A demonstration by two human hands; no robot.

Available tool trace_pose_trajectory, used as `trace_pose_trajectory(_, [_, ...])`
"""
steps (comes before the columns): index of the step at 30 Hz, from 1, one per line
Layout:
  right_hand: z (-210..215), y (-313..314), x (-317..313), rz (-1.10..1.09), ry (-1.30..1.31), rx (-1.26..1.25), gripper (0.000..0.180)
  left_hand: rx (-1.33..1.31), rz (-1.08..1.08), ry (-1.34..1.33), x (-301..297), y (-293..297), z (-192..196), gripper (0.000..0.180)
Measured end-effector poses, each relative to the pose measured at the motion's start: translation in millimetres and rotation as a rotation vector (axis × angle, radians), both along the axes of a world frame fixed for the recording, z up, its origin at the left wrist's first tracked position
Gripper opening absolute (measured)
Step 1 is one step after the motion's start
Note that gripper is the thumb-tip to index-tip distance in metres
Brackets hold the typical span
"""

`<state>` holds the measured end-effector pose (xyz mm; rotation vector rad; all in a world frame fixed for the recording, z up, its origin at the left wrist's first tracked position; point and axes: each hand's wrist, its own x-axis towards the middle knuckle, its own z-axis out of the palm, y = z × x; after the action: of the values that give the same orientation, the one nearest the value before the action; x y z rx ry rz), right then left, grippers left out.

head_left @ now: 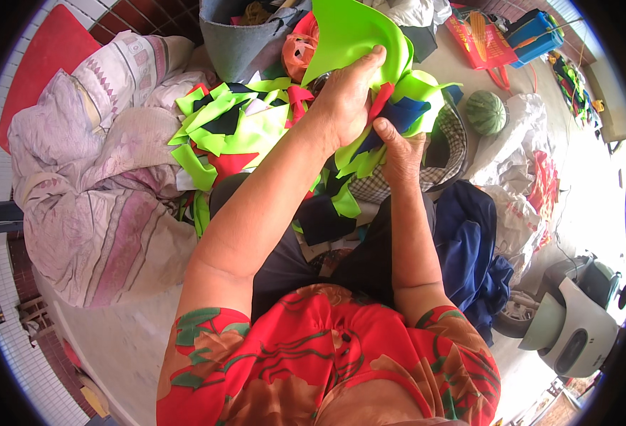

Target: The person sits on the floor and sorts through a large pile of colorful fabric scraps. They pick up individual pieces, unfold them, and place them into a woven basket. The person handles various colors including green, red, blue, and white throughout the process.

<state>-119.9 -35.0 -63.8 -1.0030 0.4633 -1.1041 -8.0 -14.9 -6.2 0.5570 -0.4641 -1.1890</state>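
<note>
Between the thumb and fingers of my left hand (pixel 348 96) is a large bright green fabric piece (pixel 361 34), raised in front of me. Just below and to the right, my right hand (pixel 401 150) is closed on a bunch of fabric scraps (pixel 405 113), with dark blue, green and red showing; its fingers are partly hidden behind the cloth. To the left of my hands lies a heap of green, black and red scraps (pixel 256 131). A black-and-white checked bag (pixel 456 136) stands open behind and beside my right hand.
A large patterned bedding bundle (pixel 107 192) fills the left side. Behind the heap stands a grey bucket (pixel 231 46). To the right are a watermelon (pixel 486 112), white plastic bags (pixel 515 142), dark blue cloth (pixel 466 245) and a grey-white appliance (pixel 576 326).
</note>
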Motion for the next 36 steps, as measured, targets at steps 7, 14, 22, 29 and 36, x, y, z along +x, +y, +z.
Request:
trace_pose_trajectory(7, [-4,1,0,0.01,0.118,-0.121,0.045,0.194,0.024,-0.431,-10,11,7,0.032])
trace_pose_trajectory(14, [-21,-4,3,-0.021,0.039,0.04,0.035,0.02,0.125,-1.044,-4,11,-12,0.041])
trace_pose_trajectory(22, [-41,-22,-5,0.219,-0.442,0.408,0.042,0.083,0.037,-0.313,-1,8,2,0.037])
trace_pose_trajectory(29, [-40,-33,-15,0.274,-0.668,0.558,0.041,0.122,0.092,-0.182,7,10,11,0.038])
trace_pose_trajectory(36, [-47,-52,-26,0.115,-0.578,0.533,0.043,0.107,0.181,-0.146,24,12,22,0.033])
